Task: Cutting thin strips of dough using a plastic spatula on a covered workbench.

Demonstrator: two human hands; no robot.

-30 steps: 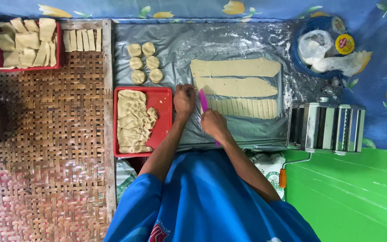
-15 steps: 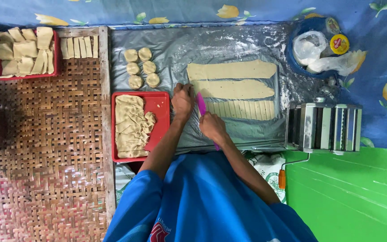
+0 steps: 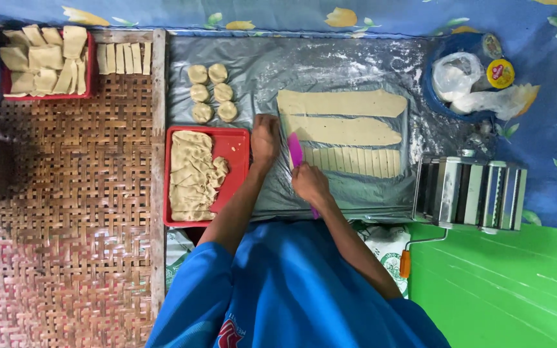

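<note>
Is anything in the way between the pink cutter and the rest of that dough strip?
Nothing visible. The right hand holds the pink cutter at the left end of the sliced dough strip; the left hand rests just left, outside the cutter's path.

Both forearms reach forward side by side, left hand (image 3: 265, 140) flat, palm down, right hand (image 3: 310, 183) with fingers curled closed.

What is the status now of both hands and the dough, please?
Right hand grips pink plastic knife, blade at cut dough strips. Left hand flat on floured grey sheet beside them. Nothing blocks the strips.
</note>
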